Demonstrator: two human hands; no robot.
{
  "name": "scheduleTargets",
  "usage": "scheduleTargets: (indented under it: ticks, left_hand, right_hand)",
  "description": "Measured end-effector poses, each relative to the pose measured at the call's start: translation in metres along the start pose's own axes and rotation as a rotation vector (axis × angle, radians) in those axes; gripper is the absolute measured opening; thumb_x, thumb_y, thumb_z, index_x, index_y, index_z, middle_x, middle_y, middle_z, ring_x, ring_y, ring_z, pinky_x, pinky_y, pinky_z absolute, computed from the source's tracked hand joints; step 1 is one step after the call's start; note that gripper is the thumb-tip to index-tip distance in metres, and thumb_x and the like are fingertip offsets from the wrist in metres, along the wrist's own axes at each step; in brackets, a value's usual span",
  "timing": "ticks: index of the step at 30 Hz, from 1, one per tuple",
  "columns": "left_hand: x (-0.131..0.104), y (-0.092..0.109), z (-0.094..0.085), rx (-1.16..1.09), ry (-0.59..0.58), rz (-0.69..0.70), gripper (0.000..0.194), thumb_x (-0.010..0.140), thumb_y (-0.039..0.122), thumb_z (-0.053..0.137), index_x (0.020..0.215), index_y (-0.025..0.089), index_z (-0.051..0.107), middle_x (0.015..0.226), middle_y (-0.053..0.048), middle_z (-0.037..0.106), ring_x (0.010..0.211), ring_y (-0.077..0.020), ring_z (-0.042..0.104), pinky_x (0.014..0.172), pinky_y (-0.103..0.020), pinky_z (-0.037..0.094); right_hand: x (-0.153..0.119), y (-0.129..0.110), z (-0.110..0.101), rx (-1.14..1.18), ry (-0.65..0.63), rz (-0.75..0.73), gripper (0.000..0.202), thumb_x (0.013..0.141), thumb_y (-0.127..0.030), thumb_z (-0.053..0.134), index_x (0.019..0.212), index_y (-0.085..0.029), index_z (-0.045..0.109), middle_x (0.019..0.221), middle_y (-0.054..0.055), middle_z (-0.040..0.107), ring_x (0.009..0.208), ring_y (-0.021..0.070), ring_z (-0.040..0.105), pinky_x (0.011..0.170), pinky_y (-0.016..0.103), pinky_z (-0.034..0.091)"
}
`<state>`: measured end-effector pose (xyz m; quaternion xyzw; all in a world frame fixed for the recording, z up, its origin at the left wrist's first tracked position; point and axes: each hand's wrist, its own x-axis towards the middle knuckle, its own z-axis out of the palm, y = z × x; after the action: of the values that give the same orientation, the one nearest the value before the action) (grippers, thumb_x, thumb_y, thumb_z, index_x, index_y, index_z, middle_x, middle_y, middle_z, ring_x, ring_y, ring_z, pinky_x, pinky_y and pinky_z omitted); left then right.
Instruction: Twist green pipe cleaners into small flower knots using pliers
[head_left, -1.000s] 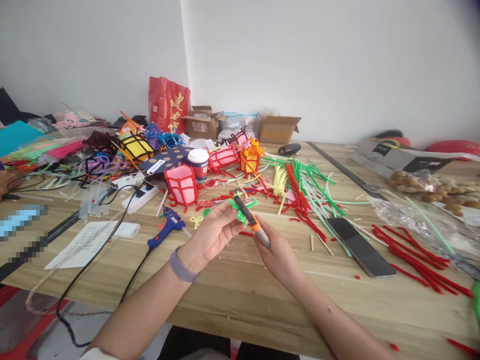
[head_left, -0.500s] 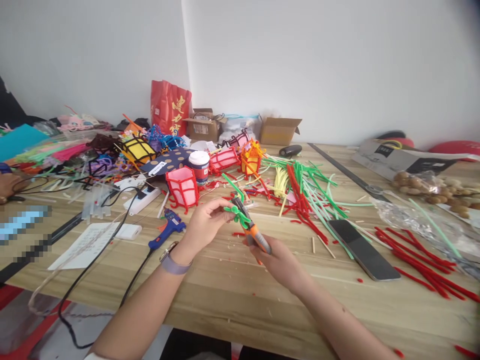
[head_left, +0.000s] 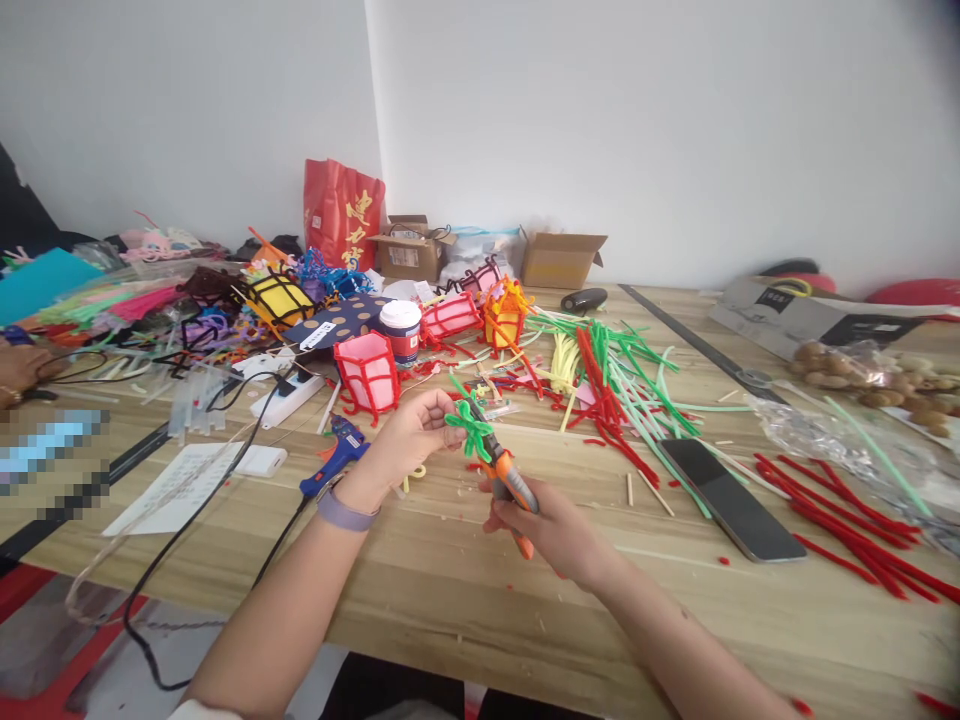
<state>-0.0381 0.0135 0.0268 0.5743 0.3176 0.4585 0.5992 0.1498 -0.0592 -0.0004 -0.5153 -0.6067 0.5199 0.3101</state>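
Between the thumb and fingers of my left hand (head_left: 417,432) is a green pipe cleaner (head_left: 471,430), bent into several loops. My right hand (head_left: 555,525) is wrapped round the orange-and-grey handles of a pair of pliers (head_left: 510,480). Their dark jaws point up and away from me, right against the green loops; whether they grip the pipe cleaner I cannot tell. Beyond my left hand stands a pink lantern (head_left: 367,370) framed in red pipe cleaner. A blue glue gun (head_left: 337,455) lies just left of my left wrist.
A dark phone (head_left: 731,500) and red pipe cleaners (head_left: 847,520) lie to the right. Green and pale stems (head_left: 637,370) spread behind. A paper cup (head_left: 400,330) stands among lanterns. Cables and a power strip (head_left: 289,398) are on the left, where another person's hand (head_left: 22,370) shows.
The plier handles have spread apart, and my right hand has dropped slightly. The green loops now face me more openly. My left wrist has turned, hiding the watch face.
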Motion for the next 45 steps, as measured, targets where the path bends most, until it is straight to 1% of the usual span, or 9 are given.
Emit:
scheduleTargets:
  ticks: [3, 8, 13, 22, 26, 30, 33, 39, 45]
  left_hand:
    - [0.002, -0.004, 0.003, -0.091, 0.042, -0.002, 0.034, 0.059, 0.024, 0.081, 0.081, 0.016, 0.056, 0.075, 0.001, 0.063, 0.066, -0.0108, 0.058, 0.06, -0.022, 0.046]
    - [-0.002, -0.008, 0.017, -0.289, 0.077, -0.063, 0.04, 0.058, 0.025, 0.084, 0.088, 0.016, 0.059, 0.084, 0.0, 0.066, 0.077, -0.0117, 0.061, 0.07, -0.022, 0.048]
    - [-0.007, -0.007, 0.028, -0.415, 0.055, -0.111, 0.039, 0.054, 0.022, 0.086, 0.083, 0.016, 0.06, 0.076, 0.002, 0.065, 0.072, -0.0107, 0.062, 0.069, -0.022, 0.049]
    - [-0.004, -0.014, 0.029, -0.395, 0.101, -0.132, 0.033, 0.052, 0.024, 0.086, 0.077, 0.015, 0.066, 0.073, 0.0, 0.067, 0.067, -0.0109, 0.06, 0.068, -0.023, 0.049]
    - [-0.003, -0.015, 0.023, -0.203, 0.064, -0.038, 0.024, 0.06, 0.028, 0.08, 0.077, 0.015, 0.068, 0.078, -0.002, 0.068, 0.075, -0.0143, 0.061, 0.075, -0.027, 0.048]
    - [-0.003, -0.01, 0.017, 0.179, 0.105, 0.097, 0.015, 0.068, 0.025, 0.072, 0.08, 0.016, 0.069, 0.086, -0.003, 0.07, 0.084, -0.0177, 0.062, 0.076, -0.027, 0.046]
    - [-0.004, -0.007, 0.015, 0.294, 0.093, 0.111, 0.016, 0.072, 0.028, 0.067, 0.083, 0.017, 0.067, 0.089, -0.004, 0.07, 0.084, -0.0185, 0.063, 0.075, -0.027, 0.047]
    - [-0.003, -0.01, 0.013, 0.168, 0.14, 0.1, 0.023, 0.065, 0.025, 0.073, 0.082, 0.018, 0.058, 0.083, 0.0, 0.066, 0.078, -0.0151, 0.062, 0.068, -0.025, 0.047]
    - [0.002, -0.016, 0.009, -0.001, 0.087, 0.028, 0.028, 0.059, 0.027, 0.078, 0.077, 0.017, 0.058, 0.076, 0.001, 0.065, 0.068, -0.0129, 0.06, 0.061, -0.023, 0.046]
  right_hand:
    - [0.0, 0.003, 0.004, 0.125, -0.035, 0.036, 0.027, 0.078, -0.041, 0.058, 0.091, -0.018, 0.054, 0.061, -0.004, 0.052, 0.05, 0.0111, 0.051, 0.048, 0.023, 0.037]
    - [-0.001, 0.007, 0.004, 0.015, 0.093, -0.121, 0.029, 0.084, -0.048, 0.051, 0.073, -0.022, 0.045, 0.053, -0.007, 0.039, 0.046, 0.0098, 0.036, 0.045, 0.023, 0.03]
    - [0.0, 0.007, 0.001, -0.369, 0.264, -0.153, 0.023, 0.086, -0.039, 0.045, 0.069, -0.023, 0.042, 0.058, -0.003, 0.048, 0.052, 0.0136, 0.043, 0.051, 0.025, 0.03]
    - [0.006, 0.013, -0.003, -0.762, 0.549, -0.151, 0.021, 0.089, -0.033, 0.041, 0.101, -0.019, 0.049, 0.097, 0.012, 0.06, 0.077, 0.0231, 0.06, 0.06, 0.028, 0.036]
    - [0.005, 0.01, -0.007, -0.619, 0.423, -0.225, 0.023, 0.089, -0.032, 0.043, 0.106, -0.02, 0.052, 0.1, 0.01, 0.061, 0.084, 0.0226, 0.059, 0.067, 0.029, 0.04]
    - [0.002, 0.004, -0.01, -0.397, 0.168, -0.268, 0.019, 0.09, -0.035, 0.042, 0.085, -0.02, 0.053, 0.077, 0.002, 0.057, 0.07, 0.0167, 0.052, 0.064, 0.027, 0.04]
    - [-0.001, 0.0, -0.011, -0.326, 0.115, -0.23, 0.023, 0.09, -0.038, 0.042, 0.078, -0.019, 0.049, 0.071, -0.001, 0.049, 0.064, 0.0137, 0.044, 0.061, 0.025, 0.037]
    - [-0.003, 0.001, -0.011, -0.225, 0.027, -0.161, 0.028, 0.09, -0.043, 0.042, 0.093, -0.018, 0.054, 0.07, -0.002, 0.043, 0.062, 0.0126, 0.038, 0.058, 0.025, 0.034]
    - [-0.005, 0.001, -0.009, -0.18, 0.013, -0.131, 0.035, 0.088, -0.049, 0.043, 0.096, -0.017, 0.056, 0.068, -0.002, 0.042, 0.062, 0.0132, 0.039, 0.059, 0.026, 0.033]
